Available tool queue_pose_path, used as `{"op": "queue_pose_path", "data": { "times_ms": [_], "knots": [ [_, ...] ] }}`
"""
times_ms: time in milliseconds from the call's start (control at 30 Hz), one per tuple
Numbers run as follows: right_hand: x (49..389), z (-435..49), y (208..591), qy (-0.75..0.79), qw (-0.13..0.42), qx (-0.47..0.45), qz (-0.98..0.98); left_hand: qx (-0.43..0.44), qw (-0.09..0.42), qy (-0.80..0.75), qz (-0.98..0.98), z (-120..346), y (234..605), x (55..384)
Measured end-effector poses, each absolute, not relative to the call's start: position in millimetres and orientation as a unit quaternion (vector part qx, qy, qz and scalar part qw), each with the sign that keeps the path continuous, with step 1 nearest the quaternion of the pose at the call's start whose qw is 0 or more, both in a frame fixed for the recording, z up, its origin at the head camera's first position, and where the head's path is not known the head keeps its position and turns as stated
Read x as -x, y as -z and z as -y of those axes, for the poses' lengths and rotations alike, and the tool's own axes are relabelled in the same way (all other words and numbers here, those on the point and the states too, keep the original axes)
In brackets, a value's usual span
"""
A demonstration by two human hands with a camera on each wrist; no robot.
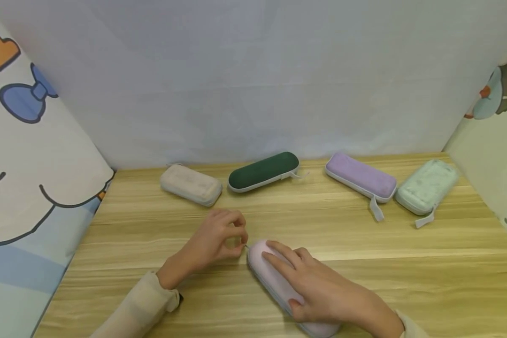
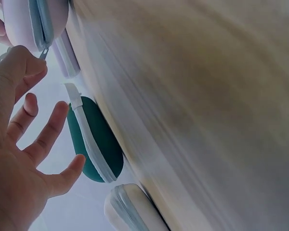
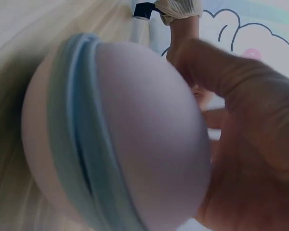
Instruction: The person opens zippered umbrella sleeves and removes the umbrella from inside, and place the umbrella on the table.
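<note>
A pale pink zip case (image 1: 274, 281) lies slantwise on the wooden table in front of me. My right hand (image 1: 321, 286) holds it from above, index and middle fingers over the far end, thumb at the left side. The case fills much of the right wrist view, its grey-blue zip band (image 3: 79, 130) running round the side. At the far end, my left hand (image 1: 219, 237) pinches the small metal zip pull (image 2: 44, 53) between thumb and index finger. The other fingers of that hand are spread in the left wrist view.
Along the back of the table lie a beige case (image 1: 190, 184), a dark green case (image 1: 264, 171), a purple case (image 1: 361, 176) and a pale green case (image 1: 428, 187). A white backdrop (image 1: 257, 84) rises behind them, with printed panels at both sides.
</note>
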State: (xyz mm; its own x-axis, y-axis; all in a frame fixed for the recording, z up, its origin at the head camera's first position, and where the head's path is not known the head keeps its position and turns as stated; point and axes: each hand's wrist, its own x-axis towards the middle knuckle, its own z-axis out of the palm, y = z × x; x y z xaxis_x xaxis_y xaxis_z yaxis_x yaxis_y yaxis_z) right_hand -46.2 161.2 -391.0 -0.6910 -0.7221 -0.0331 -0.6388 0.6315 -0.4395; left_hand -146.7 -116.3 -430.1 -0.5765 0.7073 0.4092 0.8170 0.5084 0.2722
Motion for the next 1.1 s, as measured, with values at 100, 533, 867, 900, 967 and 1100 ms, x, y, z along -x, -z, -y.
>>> {"op": "queue_pose_path", "data": {
  "times_ms": [100,533,867,900,967,1100],
  "knots": [
    [46.7,-162.3,390.9,0.199,0.108,0.393,-0.891,0.445,0.120,0.226,0.858,114.6,430.3,146.3],
    [49.4,-165.7,391.3,0.185,0.093,0.433,-0.878,0.440,0.099,0.240,0.860,110.3,429.6,146.0],
    [47.7,-167.8,395.4,0.170,0.074,0.439,-0.879,0.444,0.106,0.249,0.854,107.2,429.3,144.7],
    [47.1,-168.2,396.7,0.167,0.065,0.439,-0.880,0.443,0.106,0.249,0.855,107.2,429.8,144.5],
    [45.2,-169.3,399.6,0.160,0.043,0.433,-0.886,0.439,0.102,0.251,0.857,107.7,430.9,144.2],
    [38.9,-172.9,407.2,0.125,-0.005,0.397,-0.909,0.429,0.089,0.253,0.863,108.7,432.7,145.0]
  ]
}}
